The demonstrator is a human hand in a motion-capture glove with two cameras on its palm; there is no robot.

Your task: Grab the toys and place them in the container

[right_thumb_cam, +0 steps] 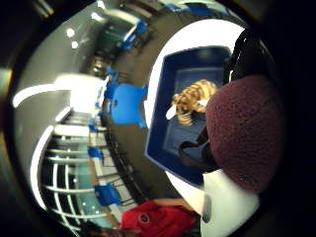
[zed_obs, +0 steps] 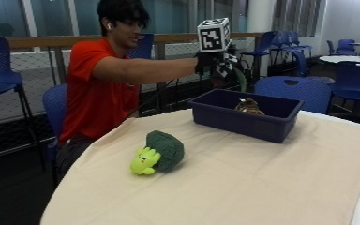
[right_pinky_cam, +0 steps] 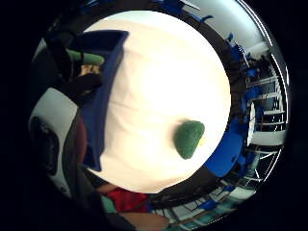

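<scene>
While the person sits at the far side of the table (zed_obs: 242, 187), we see their right arm stretched out level at about shoulder height, reaching across toward the blue bin (zed_obs: 245, 114). The gloved right hand (zed_obs: 221, 65) hangs in the air above the bin's back edge, well clear of the rim. Something green and dark hangs down from the fingers there. In the thumb side palm view we find a maroon plush toy (right_thumb_cam: 245, 131) pressed close against the palm, filling much of that view, with black straps across it; we take the fingers to be curled round this toy, though the fingers themselves are hard to make out. Below it in the same view lies the open bin (right_thumb_cam: 170, 128), seen from above.

Inside the bin we note a striped tiger toy (zed_obs: 249, 106), orange and brown, lying on the bin floor (right_thumb_cam: 192, 101).

On the cream tablecloth, well apart from the bin and nearer the table's front edge, lies a broccoli toy (zed_obs: 158, 152): dark green head, yellow-green stalk pointing toward the person's side. The little finger side palm view shows the same green toy (right_pinky_cam: 188, 138) alone on the cloth, with the bin wall (right_pinky_cam: 108, 96) beside the hand
</scene>
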